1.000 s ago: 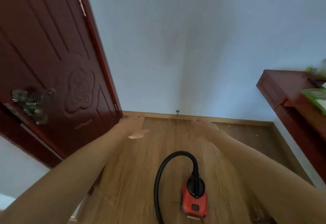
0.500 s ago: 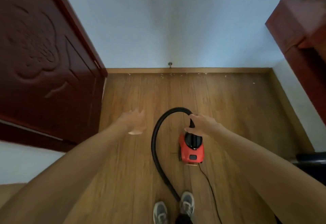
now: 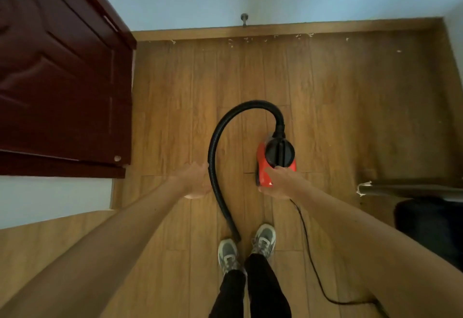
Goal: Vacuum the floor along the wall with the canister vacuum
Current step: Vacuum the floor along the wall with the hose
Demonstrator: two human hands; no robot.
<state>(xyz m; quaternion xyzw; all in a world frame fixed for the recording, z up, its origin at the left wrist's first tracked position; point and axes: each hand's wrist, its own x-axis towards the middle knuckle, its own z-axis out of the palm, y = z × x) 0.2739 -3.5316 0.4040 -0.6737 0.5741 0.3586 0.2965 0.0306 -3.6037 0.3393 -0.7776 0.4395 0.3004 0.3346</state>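
red canister vacuum (image 3: 262,167) now under right hand (image 3: 281,182), left hand (image 3: 196,179) at hose (image 3: 213,147)

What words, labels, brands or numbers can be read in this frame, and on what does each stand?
No text can be read anywhere in this frame.
On the red canister vacuum no brand or label shows, and the right hand covers its rear end.
On the shoes any marking is too blurred to read.
On the door there is no text.

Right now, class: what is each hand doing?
Left hand: open, beside the hose.
Right hand: on the vacuum, grip cannot be told.
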